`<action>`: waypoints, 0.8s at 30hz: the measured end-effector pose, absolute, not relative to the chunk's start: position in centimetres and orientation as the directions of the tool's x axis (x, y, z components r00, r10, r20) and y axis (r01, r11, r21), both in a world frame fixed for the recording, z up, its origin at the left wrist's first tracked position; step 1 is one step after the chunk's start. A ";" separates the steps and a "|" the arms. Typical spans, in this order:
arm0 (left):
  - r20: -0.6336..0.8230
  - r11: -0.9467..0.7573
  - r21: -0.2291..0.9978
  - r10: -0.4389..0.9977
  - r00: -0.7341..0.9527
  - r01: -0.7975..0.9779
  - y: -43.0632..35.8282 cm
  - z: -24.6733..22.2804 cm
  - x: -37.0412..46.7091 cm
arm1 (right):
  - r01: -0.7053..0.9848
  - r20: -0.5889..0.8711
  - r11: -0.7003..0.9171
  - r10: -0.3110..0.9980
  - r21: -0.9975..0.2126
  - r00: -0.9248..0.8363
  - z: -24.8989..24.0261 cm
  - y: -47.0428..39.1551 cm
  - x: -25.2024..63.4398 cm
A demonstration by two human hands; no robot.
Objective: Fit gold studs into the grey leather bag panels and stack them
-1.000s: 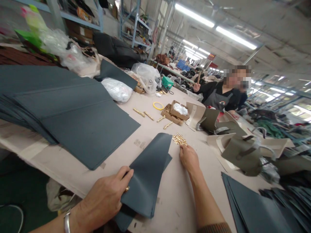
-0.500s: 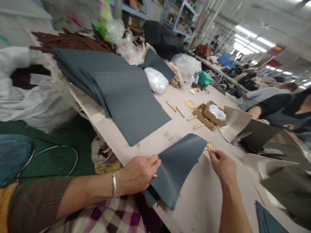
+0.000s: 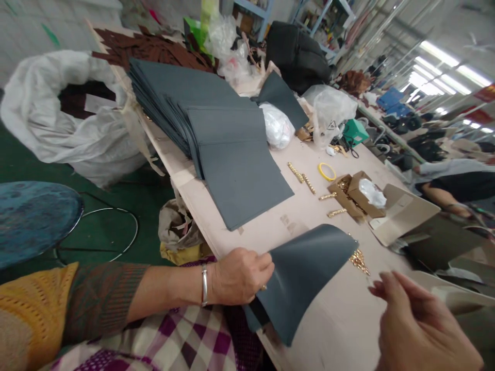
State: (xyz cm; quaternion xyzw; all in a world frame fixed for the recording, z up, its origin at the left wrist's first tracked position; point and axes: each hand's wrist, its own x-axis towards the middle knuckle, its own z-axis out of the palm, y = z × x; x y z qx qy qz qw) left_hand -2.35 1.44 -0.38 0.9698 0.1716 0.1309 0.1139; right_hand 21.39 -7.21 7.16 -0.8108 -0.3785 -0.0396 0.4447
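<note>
My left hand point(image 3: 242, 275), with a silver bangle on its wrist, pinches the near edge of a dark blue-grey leather-like sheet point(image 3: 309, 275). The sheet bows upward in a curve, its lower corner hanging by the table's front edge. Just past its far right corner lies a small heap of gold metal pieces point(image 3: 359, 262). My right hand point(image 3: 419, 319) is to the right of that heap, raised toward the camera and blurred. Its thumb and fingers are pinched together; whatever is between the fingertips is too small and smeared to name.
A thick stack of blue-grey sheets point(image 3: 240, 165) lies across the table point(image 3: 266, 226). Gold rows of pieces point(image 3: 301, 178), a yellow tape ring point(image 3: 327, 171) and a cardboard box point(image 3: 365, 193) sit beyond. A co-worker's arm point(image 3: 444, 198) is at right; a blue stool point(image 3: 38, 221) stands left.
My right hand has moved away from the gold heap, to the right and nearer the camera. My left hand keeps its hold on the sheet. The whole view has shifted slightly.
</note>
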 end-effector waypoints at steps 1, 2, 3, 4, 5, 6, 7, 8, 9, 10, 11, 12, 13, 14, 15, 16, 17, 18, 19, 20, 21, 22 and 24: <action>0.223 -0.918 0.261 0.359 0.906 0.300 1.4 -0.5 -2.4 | 0.649 0.379 -0.283 0.624 -0.706 0.683 7.1 -7.2 20.7; 0.230 -0.920 0.255 0.356 0.906 0.297 1.4 -0.6 -2.4 | 0.651 0.311 -0.263 0.713 -0.712 0.629 6.8 -6.9 19.8; 0.236 -0.923 0.249 0.352 0.906 0.294 1.4 -0.7 -2.4 | 0.655 0.207 -0.249 0.819 -0.713 0.536 6.3 -6.5 18.7; 0.243 -0.926 0.243 0.347 0.906 0.290 1.5 -0.8 -2.5 | 0.659 0.076 -0.226 0.915 -0.718 0.396 5.5 -5.9 17.7; 0.250 -0.929 0.236 0.342 0.906 0.286 1.5 -1.0 -2.5 | 0.666 -0.027 -0.204 0.964 -0.718 0.266 4.7 -5.2 16.6; 0.258 -0.932 0.229 0.337 0.906 0.281 1.5 -1.1 -2.5 | 0.678 -0.095 -0.188 0.980 -0.711 0.173 4.0 -4.5 15.8; 0.267 -0.936 0.221 0.329 0.906 0.275 1.5 -1.2 -2.6 | 0.695 -0.129 -0.180 0.984 -0.696 0.125 3.3 -3.8 15.2; 0.277 -0.940 0.212 0.320 0.906 0.267 1.6 -1.3 -2.6 | 0.713 -0.151 -0.178 0.983 -0.678 0.102 2.8 -3.3 14.7; 0.288 -0.944 0.205 0.310 0.906 0.258 1.6 -1.5 -2.7 | 0.726 -0.169 -0.183 0.981 -0.663 0.092 2.5 -2.9 14.5; 0.299 -0.947 0.199 0.303 0.905 0.251 1.6 -1.6 -2.7 | 0.734 -0.186 -0.190 0.979 -0.652 0.087 2.4 -2.6 14.4; 0.307 -0.949 0.196 0.298 0.904 0.247 1.6 -1.7 -2.7 | 0.740 -0.202 -0.197 0.976 -0.643 0.085 2.5 -2.4 14.4; 0.313 -0.950 0.195 0.297 0.902 0.245 1.6 -1.8 -2.7 | 0.745 -0.215 -0.205 0.973 -0.635 0.084 2.7 -2.2 14.4; 0.318 -0.950 0.195 0.297 0.900 0.245 1.6 -1.9 -2.7 | 0.751 -0.226 -0.211 0.970 -0.625 0.084 2.9 -2.1 14.4; 0.321 -0.949 0.196 0.299 0.899 0.246 1.5 -2.0 -2.7 | 0.758 -0.238 -0.216 0.968 -0.615 0.082 3.1 -1.9 14.4; 0.324 -0.948 0.198 0.302 0.897 0.248 1.5 -2.0 -2.7 | 0.766 -0.249 -0.221 0.965 -0.604 0.083 3.3 -1.8 14.4; 0.327 -0.947 0.201 0.306 0.894 0.250 1.5 -2.0 -2.7 | 0.772 -0.261 -0.228 0.962 -0.593 0.084 3.4 -1.6 14.4; 0.330 -0.946 0.205 0.309 0.892 0.252 1.5 -1.9 -2.7 | 0.778 -0.273 -0.236 0.958 -0.582 0.086 3.4 -1.4 14.3; 0.333 -0.944 0.210 0.312 0.890 0.253 1.5 -1.9 -2.7 | 0.783 -0.287 -0.244 0.954 -0.572 0.088 3.4 -1.2 14.3; 0.336 -0.942 0.216 0.318 0.887 0.256 1.4 -1.9 -2.7 | 0.786 -0.301 -0.256 0.949 -0.563 0.093 3.4 -1.0 14.2; 0.338 -0.940 0.224 0.322 0.885 0.257 1.4 -1.8 -2.7 | 0.785 -0.318 -0.271 0.943 -0.557 0.100 3.4 -0.7 14.2; 0.338 -0.938 0.232 0.326 0.883 0.257 1.4 -1.8 -2.7 | 0.781 -0.335 -0.290 0.936 -0.553 0.110 3.3 -0.5 14.2; 0.338 -0.936 0.241 0.329 0.882 0.257 1.4 -1.7 -2.7 | 0.775 -0.353 -0.309 0.928 -0.552 0.119 3.3 -0.3 14.3; 0.331 -0.931 0.262 0.335 0.882 0.255 1.4 -1.6 -2.7 | 0.757 -0.390 -0.348 0.911 -0.553 0.134 3.4 0.2 14.3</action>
